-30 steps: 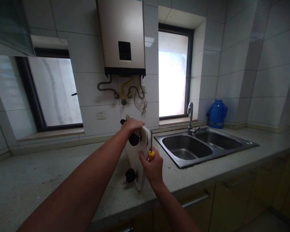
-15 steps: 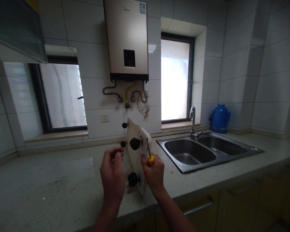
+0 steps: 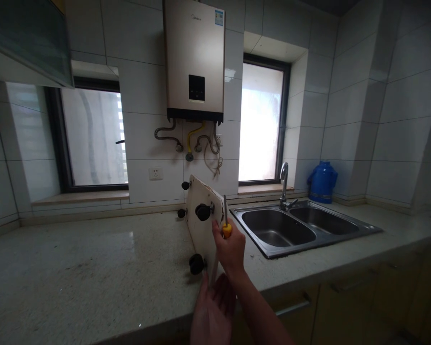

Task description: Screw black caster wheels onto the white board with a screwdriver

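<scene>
A white board (image 3: pixel 197 230) with several black caster wheels (image 3: pixel 196 264) stands on its edge on the counter, its wheels facing left. My right hand (image 3: pixel 230 247) is closed around a screwdriver (image 3: pixel 227 225) with a yellow handle, shaft pointing up, and rests against the board's near edge. Below it, my left hand (image 3: pixel 213 311) is turned palm up at the board's lower near corner. Its thumb lies on the wheel side and the fingers on the other side, around the edge. Part of the board is hidden behind my right hand.
A double steel sink (image 3: pixel 273 251) with a faucet (image 3: pixel 283 187) is set into the counter (image 3: pixel 93 268) on the right. Behind it stands a blue jug (image 3: pixel 322 182). A water heater (image 3: pixel 197 57) with hoses hangs on the tiled wall, between two windows.
My left hand has moved down and right, from beside the wheels to the board's lower near corner. My right hand keeps the screwdriver, now more upright. The view has shifted slightly.
</scene>
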Demonstrator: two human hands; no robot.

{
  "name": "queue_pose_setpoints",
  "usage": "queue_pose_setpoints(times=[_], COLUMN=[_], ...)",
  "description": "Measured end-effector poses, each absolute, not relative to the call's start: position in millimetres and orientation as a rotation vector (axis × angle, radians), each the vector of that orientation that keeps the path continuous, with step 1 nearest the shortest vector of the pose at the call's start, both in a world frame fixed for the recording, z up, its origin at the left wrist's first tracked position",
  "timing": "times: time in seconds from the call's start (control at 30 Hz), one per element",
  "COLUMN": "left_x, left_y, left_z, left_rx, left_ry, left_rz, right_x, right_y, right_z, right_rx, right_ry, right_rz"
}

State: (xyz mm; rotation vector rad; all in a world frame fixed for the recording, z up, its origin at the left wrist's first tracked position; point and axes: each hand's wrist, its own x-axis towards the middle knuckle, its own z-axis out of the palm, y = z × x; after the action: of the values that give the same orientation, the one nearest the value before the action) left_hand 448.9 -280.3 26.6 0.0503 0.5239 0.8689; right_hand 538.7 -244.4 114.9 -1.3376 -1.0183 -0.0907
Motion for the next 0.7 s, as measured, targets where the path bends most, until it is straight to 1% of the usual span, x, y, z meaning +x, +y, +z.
queue_pose_setpoints(times=[0.07, 0.17, 0.4, 0.7], left_x=[455.5, 465.9, 481.0, 452.6], left_y=[-279.1, -271.9, -254.2, -266.2], left_z=[21.6, 16.2, 26.2, 48.5], left_rx=[0.046, 0.01, -0.094, -0.184], left_ry=[0.492, 0.448, 0.411, 0.455], left_rz=[0.877, 0.991, 1.054, 1.125], right_x=[540.7, 542.9, 546.1, 537.5], right_y=[-245.3, -247.8, -255.1, -267.5], right_z=[116.6, 118.4, 123.0, 131.5], right_rx=[-1.337, -1.326, -1.291, -1.275], right_ry=[-0.999, -0.98, -0.99, -0.959], right_rz=[-0.078, -0.049, 0.018, 0.006])
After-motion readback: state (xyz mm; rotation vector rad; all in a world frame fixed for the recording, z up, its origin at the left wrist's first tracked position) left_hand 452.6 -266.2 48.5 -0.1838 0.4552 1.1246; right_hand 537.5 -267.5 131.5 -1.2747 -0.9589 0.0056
